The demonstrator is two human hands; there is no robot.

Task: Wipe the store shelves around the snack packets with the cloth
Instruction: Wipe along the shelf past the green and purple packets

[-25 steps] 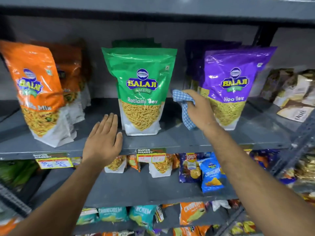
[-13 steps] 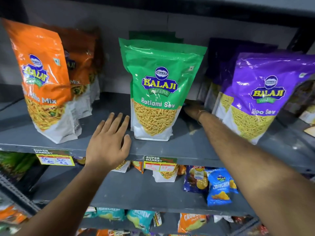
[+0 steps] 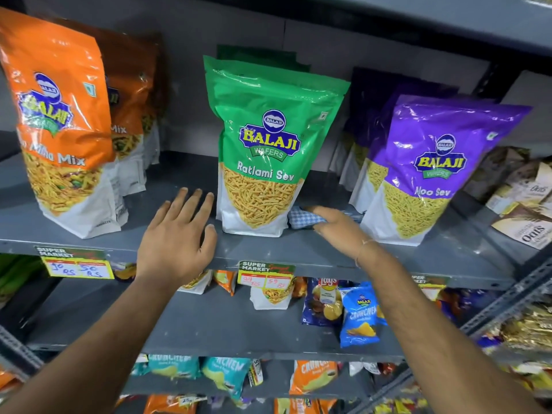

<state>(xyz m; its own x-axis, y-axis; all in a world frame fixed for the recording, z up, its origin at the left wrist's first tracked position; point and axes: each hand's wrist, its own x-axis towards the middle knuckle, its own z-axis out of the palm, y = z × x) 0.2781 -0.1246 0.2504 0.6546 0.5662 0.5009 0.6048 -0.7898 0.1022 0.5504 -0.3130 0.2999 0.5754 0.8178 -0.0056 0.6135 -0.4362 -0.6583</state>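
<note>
On the grey shelf (image 3: 167, 231) a green Ratlami Sev packet (image 3: 268, 144) stands upright in the middle, with orange Mix packets (image 3: 59, 121) to its left and purple Aloo Sev packets (image 3: 430, 162) to its right. My right hand (image 3: 337, 225) presses a blue-and-white checked cloth (image 3: 303, 217) flat on the shelf in the gap between the green and purple packets. My left hand (image 3: 179, 237) rests palm down on the shelf's front, fingers spread, just left of the green packet and holding nothing.
Brown oats packets (image 3: 525, 204) lie at the far right of the same shelf. Price tags (image 3: 265, 274) hang on the shelf's front edge. Lower shelves carry small chip packets, among them a blue one (image 3: 360, 316). Another shelf board (image 3: 448, 13) runs overhead.
My right hand went deep behind the green packet with the cloth, then drew it back forward to the gap's front. The camera moved closer. The left hand stayed on the shelf.
</note>
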